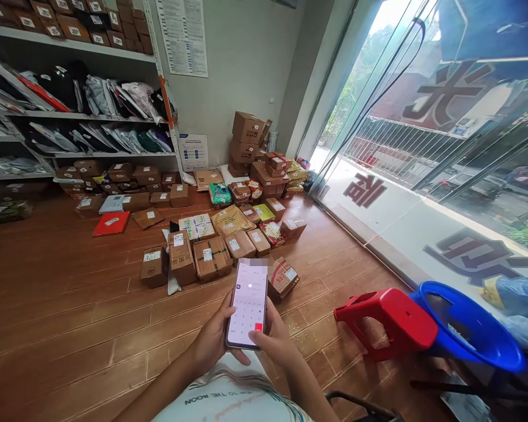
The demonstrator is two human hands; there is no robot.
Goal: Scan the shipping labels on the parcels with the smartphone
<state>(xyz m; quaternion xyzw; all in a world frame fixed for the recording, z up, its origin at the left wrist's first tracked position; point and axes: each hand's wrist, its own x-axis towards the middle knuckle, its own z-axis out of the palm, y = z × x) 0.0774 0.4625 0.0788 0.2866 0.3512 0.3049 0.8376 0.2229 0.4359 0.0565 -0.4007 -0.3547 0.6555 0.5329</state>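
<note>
One smartphone [246, 313] is held between our left hand [217, 325] and right hand [276, 332], above the plank floor [61, 328], tilted toward us. We pinch its edges, left fingertips [240, 356] showing under its lower end; the right thumb [256, 337] lies at the red key [258, 327]. Number keypad [244, 317] displayed, so we judge entry under way, not complete; typed characters unreadable. Labelled cartons [212, 258] already stand grouped on the floor beyond, touched by neither hand; how many remain unprocessed, we cannot tell.
</note>
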